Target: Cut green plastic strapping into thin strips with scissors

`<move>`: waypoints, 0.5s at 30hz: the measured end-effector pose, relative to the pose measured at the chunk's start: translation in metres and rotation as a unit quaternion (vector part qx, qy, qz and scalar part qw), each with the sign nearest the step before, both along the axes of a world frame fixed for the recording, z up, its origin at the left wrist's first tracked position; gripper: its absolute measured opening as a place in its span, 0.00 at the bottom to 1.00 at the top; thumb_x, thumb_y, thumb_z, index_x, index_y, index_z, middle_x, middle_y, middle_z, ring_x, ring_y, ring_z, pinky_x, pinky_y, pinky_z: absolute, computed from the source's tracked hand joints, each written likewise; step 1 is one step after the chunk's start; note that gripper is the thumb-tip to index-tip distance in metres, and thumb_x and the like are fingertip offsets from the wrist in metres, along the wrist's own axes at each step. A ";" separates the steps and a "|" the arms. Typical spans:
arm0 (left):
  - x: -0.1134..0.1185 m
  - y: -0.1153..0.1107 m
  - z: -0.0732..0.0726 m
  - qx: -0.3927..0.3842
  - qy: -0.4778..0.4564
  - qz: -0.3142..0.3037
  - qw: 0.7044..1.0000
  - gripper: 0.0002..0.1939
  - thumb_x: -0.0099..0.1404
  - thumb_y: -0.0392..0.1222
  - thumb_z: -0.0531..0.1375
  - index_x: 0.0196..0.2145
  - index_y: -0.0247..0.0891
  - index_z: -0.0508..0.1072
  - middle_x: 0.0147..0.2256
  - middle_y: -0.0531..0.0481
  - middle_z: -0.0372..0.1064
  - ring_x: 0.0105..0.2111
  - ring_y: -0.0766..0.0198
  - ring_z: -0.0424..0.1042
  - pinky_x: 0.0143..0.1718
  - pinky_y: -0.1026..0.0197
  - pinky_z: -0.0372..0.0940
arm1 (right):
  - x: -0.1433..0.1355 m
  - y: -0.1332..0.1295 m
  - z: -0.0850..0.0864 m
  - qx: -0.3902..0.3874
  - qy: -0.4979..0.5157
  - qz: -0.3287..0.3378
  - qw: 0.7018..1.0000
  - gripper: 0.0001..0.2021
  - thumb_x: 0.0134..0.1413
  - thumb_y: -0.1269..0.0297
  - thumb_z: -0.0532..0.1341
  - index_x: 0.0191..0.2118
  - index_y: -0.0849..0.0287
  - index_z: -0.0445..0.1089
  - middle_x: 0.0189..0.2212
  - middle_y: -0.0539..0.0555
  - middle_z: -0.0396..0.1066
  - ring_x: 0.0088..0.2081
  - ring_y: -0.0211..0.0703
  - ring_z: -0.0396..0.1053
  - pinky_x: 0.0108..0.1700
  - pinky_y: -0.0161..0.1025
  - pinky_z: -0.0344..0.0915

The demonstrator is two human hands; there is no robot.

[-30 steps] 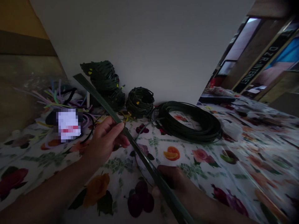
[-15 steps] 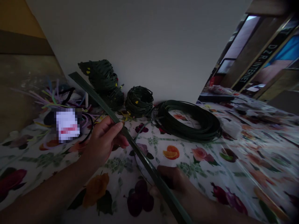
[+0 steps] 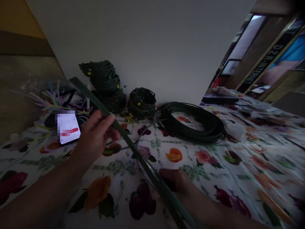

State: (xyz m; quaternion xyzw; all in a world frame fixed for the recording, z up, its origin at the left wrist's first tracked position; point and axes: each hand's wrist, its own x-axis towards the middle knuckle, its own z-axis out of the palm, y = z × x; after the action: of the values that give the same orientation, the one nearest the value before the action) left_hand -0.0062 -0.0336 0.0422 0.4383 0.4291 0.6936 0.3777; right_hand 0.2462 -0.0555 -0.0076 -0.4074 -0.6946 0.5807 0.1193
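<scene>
As dark green strips (image 3: 124, 135) slant over tablecloth (image 3: 164, 143), grip is two-handed

Left hand (image 3: 94, 136) pinches upper stretch, right hand (image 3: 176, 183) clasps lower; behind, round woven basket (image 3: 142, 109) (contents too dark to tell) beside coil (image 3: 190, 135).

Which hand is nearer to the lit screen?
Left. The left hand is just right of the lit screen, pinching the dark green strips; the right hand grips them lower down, farther right of the screen and nearer the camera.
</scene>
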 end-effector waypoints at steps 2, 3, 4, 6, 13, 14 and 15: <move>-0.002 0.001 0.000 0.012 0.003 0.012 1.000 0.07 0.57 0.38 0.65 0.29 0.39 0.69 0.19 0.59 0.66 0.14 0.69 0.68 0.14 0.68 0.63 | 0.001 -0.001 -0.001 0.006 -0.009 -0.003 1.000 0.08 0.51 0.63 0.64 0.30 0.63 0.69 0.26 0.49 0.68 0.28 0.36 0.61 0.27 0.31 0.55; -0.002 0.001 0.000 0.005 0.005 0.010 1.000 0.07 0.57 0.38 0.65 0.29 0.39 0.69 0.19 0.59 0.66 0.14 0.68 0.69 0.15 0.68 0.64 | 0.001 -0.001 -0.001 0.014 -0.014 -0.007 1.000 0.08 0.51 0.63 0.64 0.30 0.63 0.68 0.25 0.49 0.68 0.27 0.36 0.61 0.26 0.31 0.55; -0.001 0.000 -0.001 -0.007 0.007 0.005 1.000 0.07 0.58 0.38 0.65 0.29 0.39 0.68 0.20 0.59 0.66 0.15 0.68 0.70 0.16 0.68 0.64 | 0.002 -0.001 -0.001 0.021 -0.017 -0.010 1.000 0.08 0.51 0.63 0.64 0.30 0.62 0.68 0.25 0.48 0.67 0.27 0.35 0.61 0.26 0.31 0.54; 0.002 -0.002 -0.005 -0.031 0.011 -0.008 0.999 0.07 0.60 0.39 0.64 0.29 0.39 0.67 0.20 0.60 0.66 0.16 0.69 0.71 0.17 0.68 0.64 | 0.003 -0.001 0.000 0.022 -0.020 -0.010 0.999 0.08 0.51 0.63 0.64 0.29 0.62 0.67 0.24 0.47 0.66 0.27 0.35 0.60 0.26 0.31 0.54; 0.003 -0.004 -0.010 -0.040 0.010 -0.029 0.999 0.07 0.60 0.41 0.64 0.30 0.41 0.68 0.21 0.59 0.67 0.17 0.68 0.71 0.17 0.68 0.65 | 0.001 -0.003 0.006 -0.019 0.023 -0.011 1.000 0.14 0.51 0.55 0.66 0.30 0.62 0.66 0.25 0.49 0.67 0.28 0.37 0.63 0.27 0.32 0.57; 0.002 -0.004 -0.010 -0.041 0.008 -0.029 0.999 0.08 0.60 0.41 0.65 0.30 0.41 0.68 0.21 0.59 0.67 0.17 0.68 0.71 0.17 0.68 0.65 | 0.001 -0.004 0.007 -0.024 0.032 -0.011 0.999 0.15 0.51 0.54 0.66 0.30 0.62 0.66 0.26 0.50 0.67 0.29 0.38 0.64 0.27 0.32 0.58; 0.002 -0.004 -0.009 -0.040 0.006 -0.029 0.999 0.07 0.61 0.41 0.65 0.30 0.41 0.68 0.20 0.59 0.67 0.16 0.69 0.71 0.17 0.68 0.65 | 0.000 -0.004 0.006 -0.026 0.038 -0.008 0.999 0.15 0.52 0.53 0.66 0.30 0.62 0.66 0.26 0.50 0.68 0.29 0.38 0.65 0.27 0.32 0.59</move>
State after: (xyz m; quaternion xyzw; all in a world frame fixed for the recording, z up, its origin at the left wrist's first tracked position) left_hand -0.0040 -0.0378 0.0330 0.4393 0.4458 0.6621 0.4122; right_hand 0.2467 -0.0599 -0.0012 -0.3936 -0.6707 0.6129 0.1400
